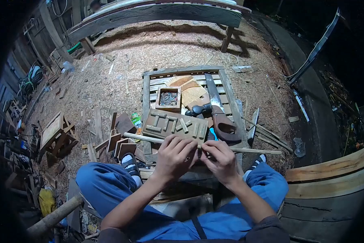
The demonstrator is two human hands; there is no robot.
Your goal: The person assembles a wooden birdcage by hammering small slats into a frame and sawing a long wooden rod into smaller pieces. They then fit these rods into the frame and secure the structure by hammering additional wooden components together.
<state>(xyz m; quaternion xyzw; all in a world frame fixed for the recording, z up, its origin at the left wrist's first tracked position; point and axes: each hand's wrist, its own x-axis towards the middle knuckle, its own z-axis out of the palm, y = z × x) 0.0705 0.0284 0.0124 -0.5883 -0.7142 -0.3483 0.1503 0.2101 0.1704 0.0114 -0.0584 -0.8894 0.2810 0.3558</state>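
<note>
My left hand (176,153) is closed on a thin wooden strip (144,138) that sticks out to its left. Close beside it, my right hand (221,157) pinches with thumb and forefinger, and a wooden length (259,151) runs out past it. Whether both lengths are one strip is hidden by the hands. A small pale wood end (199,146) shows between the fingertips. Just beyond the hands lies a board (171,133) with several short wooden pieces (185,125) set on it in letter-like shapes.
A slatted wooden frame (146,91) carries a box of nails (168,107), a hammer (198,109), and a handsaw (226,126). Wood offcuts (125,146) lie at the left, near a small stool (57,130). A long bench (157,14) spans the back; planks (331,180) lie at right.
</note>
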